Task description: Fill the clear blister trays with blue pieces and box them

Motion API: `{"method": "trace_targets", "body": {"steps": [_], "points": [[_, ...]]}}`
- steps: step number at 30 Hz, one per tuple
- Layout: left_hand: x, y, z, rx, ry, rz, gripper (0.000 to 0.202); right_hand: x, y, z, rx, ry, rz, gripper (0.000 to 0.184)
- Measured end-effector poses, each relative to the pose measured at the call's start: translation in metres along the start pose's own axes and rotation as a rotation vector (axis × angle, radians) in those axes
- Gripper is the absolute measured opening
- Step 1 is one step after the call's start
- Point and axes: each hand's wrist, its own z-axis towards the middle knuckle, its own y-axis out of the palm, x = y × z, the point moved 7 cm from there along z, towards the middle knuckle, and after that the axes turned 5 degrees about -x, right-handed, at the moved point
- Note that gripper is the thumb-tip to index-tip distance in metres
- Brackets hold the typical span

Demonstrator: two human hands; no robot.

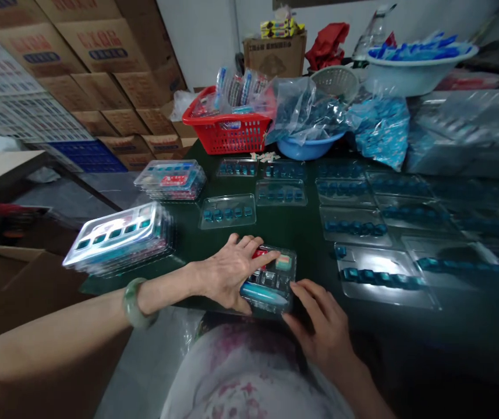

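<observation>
**A:** What's on my feed, in front of the wearer?

**B:** A clear plastic blister tray (270,280) at the near edge of the dark green table (312,262). The left hand (228,273) lies flat across its far left part, palm down, fingers spread, resting on it without clasping it.

**A:** And the right hand (319,321)?

**B:** Closer to me, at the tray's right side, with its curled fingers (305,295) against the edge. From here I can't tell whether they're gripping.

**A:** Which way does the tray lie?

**B:** It looks nearly square from this angle, so I can't call its long axis. Inside, a teal tube (263,294) runs left to right along the near end, with a red piece (259,252) and a pale block (283,262) further in.

**A:** What's close by?

**B:** A stack of filled blister packs (118,238) to the left, and I can see a jade bangle (138,302) on the left arm.
</observation>
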Motion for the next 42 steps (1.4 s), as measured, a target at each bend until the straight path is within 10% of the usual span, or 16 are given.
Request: {"method": "trace_targets", "body": {"steps": [25, 36, 42], "points": [[-0.005, -0.023, -0.004, 0.138, -0.055, 0.004, 0.087, 0.010, 0.005, -0.001, -0.023, 0.112, 0.134, 0.042], [0.037, -0.041, -0.001, 0.254, -0.040, 0.259, 0.084, 0.012, -0.022, 0.011, 0.079, 0.661, 1.150, 0.039], [0.043, -0.032, 0.001, 0.310, -0.044, 0.343, 0.081, 0.013, -0.017, 0.026, 0.151, 0.755, 1.248, 0.042]]}}
